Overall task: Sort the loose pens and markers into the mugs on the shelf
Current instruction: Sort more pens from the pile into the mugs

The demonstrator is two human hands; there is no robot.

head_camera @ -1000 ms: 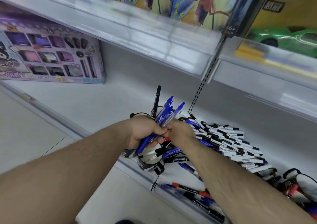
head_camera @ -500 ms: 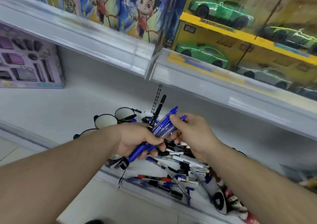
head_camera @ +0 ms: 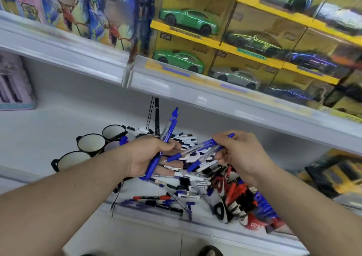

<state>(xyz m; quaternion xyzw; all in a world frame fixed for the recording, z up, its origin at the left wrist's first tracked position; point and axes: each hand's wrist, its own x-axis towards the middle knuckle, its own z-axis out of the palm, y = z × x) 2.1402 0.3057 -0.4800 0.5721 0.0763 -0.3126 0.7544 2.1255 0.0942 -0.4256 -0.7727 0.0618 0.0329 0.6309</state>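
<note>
My left hand (head_camera: 148,155) grips a bundle of pens (head_camera: 168,130), blue ones and one black marker, standing upright above a heap of loose pens and markers (head_camera: 188,179) on the white shelf (head_camera: 49,130). My right hand (head_camera: 241,153) pinches a few blue-capped pens (head_camera: 203,148) that lie nearly level and point left toward the bundle. Three black-rimmed mugs with white insides (head_camera: 91,144) stand in a cluster left of the heap, partly hidden by my left forearm.
A second group of mugs holding red and blue pens (head_camera: 246,202) lies at the lower right of the shelf. The upper shelf edge (head_camera: 176,79) overhangs closely, with toy car boxes (head_camera: 244,40) above. A purple boxed set (head_camera: 13,87) stands far left.
The view swung right and upward. My right hand drew away from the left-hand bundle to the right, carrying a few blue pens. My left hand kept its bundle.
</note>
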